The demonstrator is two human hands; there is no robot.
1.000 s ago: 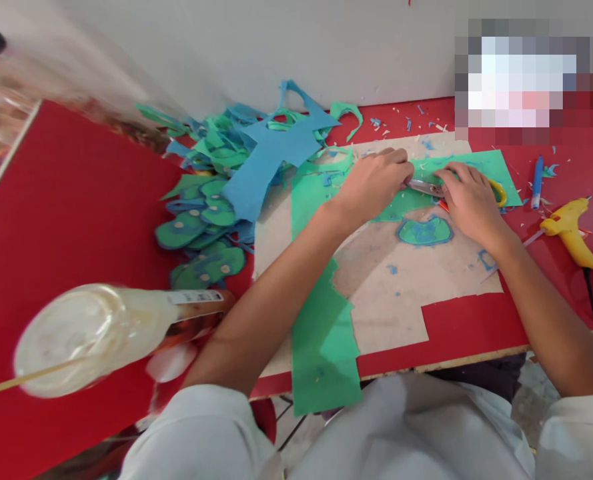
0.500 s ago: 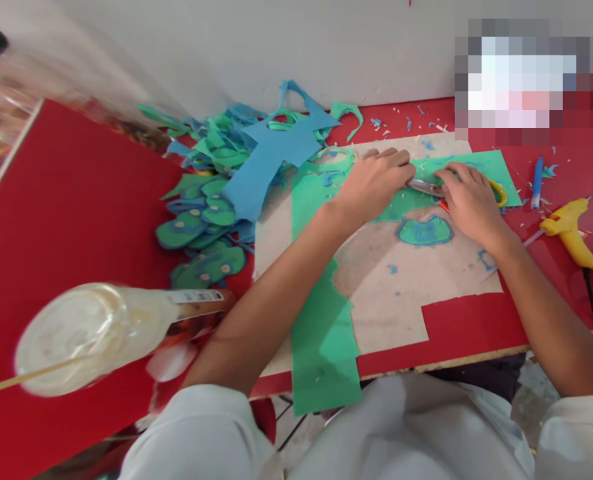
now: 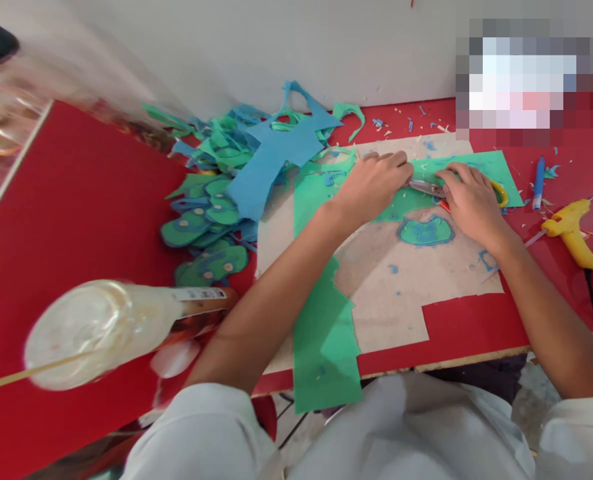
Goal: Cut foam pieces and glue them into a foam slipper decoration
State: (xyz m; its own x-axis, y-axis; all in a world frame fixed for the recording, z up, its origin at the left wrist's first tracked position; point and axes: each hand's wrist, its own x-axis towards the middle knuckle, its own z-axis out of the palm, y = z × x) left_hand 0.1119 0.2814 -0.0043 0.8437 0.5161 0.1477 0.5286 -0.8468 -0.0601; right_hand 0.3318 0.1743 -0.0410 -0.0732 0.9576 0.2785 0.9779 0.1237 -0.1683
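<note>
My left hand [image 3: 373, 185] lies with bent fingers on a green foam sheet [image 3: 321, 320] that covers a brown cardboard mat [image 3: 401, 293]. My right hand [image 3: 469, 200] grips a yellow-handled cutter [image 3: 499, 192]; its metal blade [image 3: 423, 187] points left toward my left fingertips. Just below my hands lies a green cut-out shape with a blue outline [image 3: 425, 231] on the mat.
A heap of blue and green foam offcuts [image 3: 256, 150] and finished green cut-outs [image 3: 203, 230] lies left of the mat. A clear plastic bottle [image 3: 111, 327] stands front left. A yellow glue gun [image 3: 573, 233] and a blue pen [image 3: 537, 181] lie on the red table [image 3: 76, 200] at right.
My hands stay in the same place on the green sheet. The view has shifted very slightly.
</note>
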